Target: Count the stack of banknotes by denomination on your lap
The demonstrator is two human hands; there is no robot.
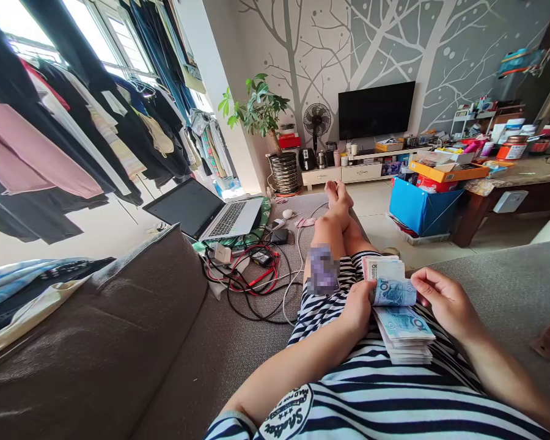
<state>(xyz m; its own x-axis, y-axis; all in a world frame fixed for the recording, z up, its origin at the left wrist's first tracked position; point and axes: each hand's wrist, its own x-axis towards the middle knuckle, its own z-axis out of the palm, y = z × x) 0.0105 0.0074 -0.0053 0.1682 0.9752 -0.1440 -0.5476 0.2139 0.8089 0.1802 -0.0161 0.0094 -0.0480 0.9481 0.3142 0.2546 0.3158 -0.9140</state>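
A thick stack of banknotes (404, 324) is over my lap, with blue ten notes on top and others fanned beneath. My left hand (358, 305) is closed on the stack's left side, thumb on top. With thumb and fingers pinched, my right hand (442, 299) grips the right edge of a blue banknote (394, 292), which is bent up from the stack. Paler pinkish notes (382, 267) stick out beyond it. A blurred purple item (323, 270) lies on my thigh, beside the left hand.
On the grey sofa, an open laptop (227, 219) sits left of my legs, near tangled cables (256, 275) and a white adapter (220, 252). Beyond my feet are a potted plant (282, 171) and a television (376, 111). A blue box (424, 208) stands by the cluttered table (527, 170).
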